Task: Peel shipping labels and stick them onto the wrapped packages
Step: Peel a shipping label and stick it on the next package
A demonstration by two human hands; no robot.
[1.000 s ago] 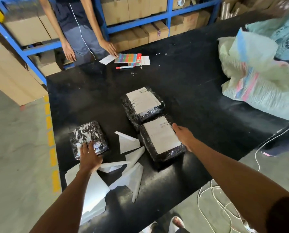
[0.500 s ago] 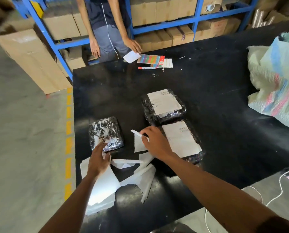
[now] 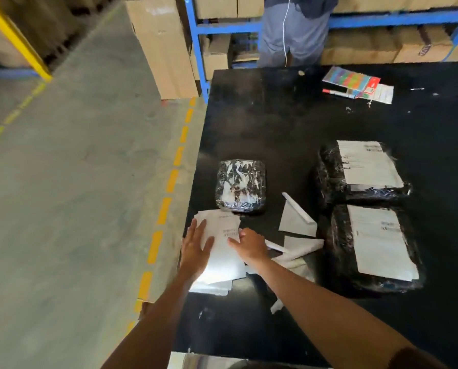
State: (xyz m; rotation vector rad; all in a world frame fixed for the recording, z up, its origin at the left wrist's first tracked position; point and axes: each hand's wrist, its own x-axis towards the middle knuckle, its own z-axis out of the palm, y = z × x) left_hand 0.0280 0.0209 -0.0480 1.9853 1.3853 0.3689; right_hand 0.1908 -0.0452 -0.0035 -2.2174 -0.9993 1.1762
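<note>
Seen from the head camera, the stack of label sheets is pressed flat by the left hand, fingers straight, near the black table's left edge. The right hand rests on the sheet's right side; whether a corner is pinched cannot be told. A glossy sheet could slide off the edge or two could be lifted together. The unlabelled package lies just beyond, crinkled and shiny in black film; two labelled packages lie well right, beside curled backing strips.
</note>
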